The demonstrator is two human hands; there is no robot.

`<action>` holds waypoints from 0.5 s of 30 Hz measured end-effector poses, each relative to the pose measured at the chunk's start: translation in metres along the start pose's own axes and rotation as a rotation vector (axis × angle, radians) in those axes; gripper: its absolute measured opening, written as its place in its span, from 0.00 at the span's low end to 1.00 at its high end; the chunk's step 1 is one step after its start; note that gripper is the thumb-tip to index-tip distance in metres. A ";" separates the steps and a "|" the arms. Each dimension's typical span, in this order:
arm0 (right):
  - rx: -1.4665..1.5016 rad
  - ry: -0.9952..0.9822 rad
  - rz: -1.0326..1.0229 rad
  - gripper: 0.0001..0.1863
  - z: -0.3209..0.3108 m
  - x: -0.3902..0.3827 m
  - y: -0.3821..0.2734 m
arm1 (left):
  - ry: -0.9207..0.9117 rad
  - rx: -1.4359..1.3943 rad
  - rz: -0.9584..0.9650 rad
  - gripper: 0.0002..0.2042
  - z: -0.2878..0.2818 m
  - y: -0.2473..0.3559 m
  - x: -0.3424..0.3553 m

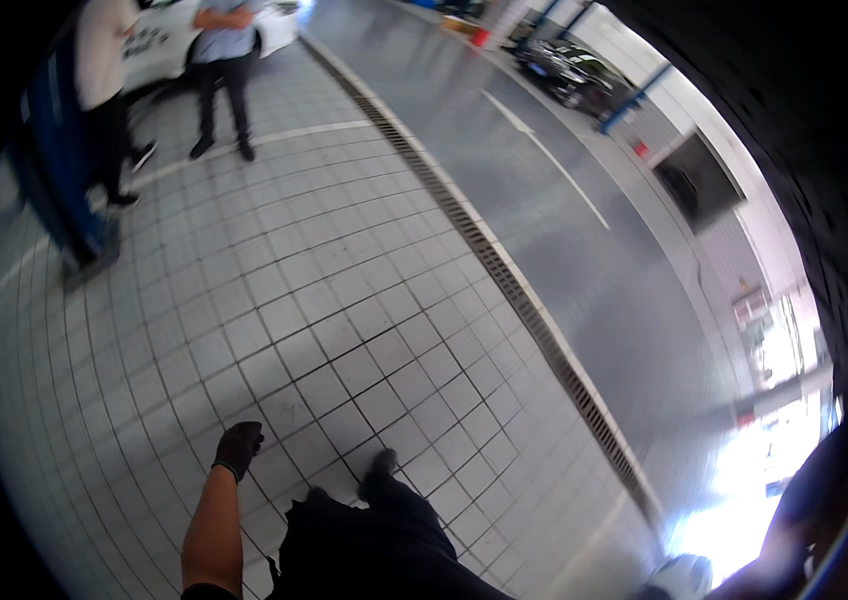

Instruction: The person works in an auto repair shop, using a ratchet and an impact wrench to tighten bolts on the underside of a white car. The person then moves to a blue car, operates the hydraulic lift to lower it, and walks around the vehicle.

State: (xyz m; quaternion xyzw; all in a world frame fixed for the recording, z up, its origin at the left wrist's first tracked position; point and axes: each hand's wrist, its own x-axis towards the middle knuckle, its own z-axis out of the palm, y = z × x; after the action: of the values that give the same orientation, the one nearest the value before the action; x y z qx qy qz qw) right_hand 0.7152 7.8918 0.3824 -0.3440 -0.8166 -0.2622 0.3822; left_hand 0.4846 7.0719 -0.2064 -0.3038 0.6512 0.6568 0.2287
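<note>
White tiled flooring (274,300) fills our head view, with a long metal drain grate (504,280) running diagonally from upper left toward lower right beside a grey lane (564,220). Our left hand (238,448), in a dark glove, hangs at our side, fingers loosely curled and holding nothing; its forearm's long axis points up and slightly right. Our right hand is out of sight. Our dark shoe (380,466) lies just right of the glove, toe pointing up-frame. Two people (222,70) stand well apart near a blue post (64,160) and a white car (164,35).
</note>
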 end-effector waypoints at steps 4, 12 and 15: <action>0.200 -0.601 -0.117 0.28 0.135 -0.138 -0.124 | 0.032 -0.070 0.055 0.20 -0.040 -0.015 -0.008; 0.535 -1.838 -1.186 0.25 0.232 -0.440 -0.439 | 0.334 -0.054 0.073 0.19 -0.164 -0.034 -0.014; 0.354 -1.699 -1.534 0.26 0.187 -0.387 -0.673 | 0.650 0.501 0.094 0.18 -0.224 -0.167 -0.041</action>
State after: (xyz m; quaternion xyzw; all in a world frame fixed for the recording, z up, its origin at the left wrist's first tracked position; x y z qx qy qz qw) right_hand 0.3011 7.4599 -0.1464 0.2348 -0.8298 0.0085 -0.5062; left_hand 0.6527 6.8611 -0.2898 -0.4002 0.8424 0.3576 0.0478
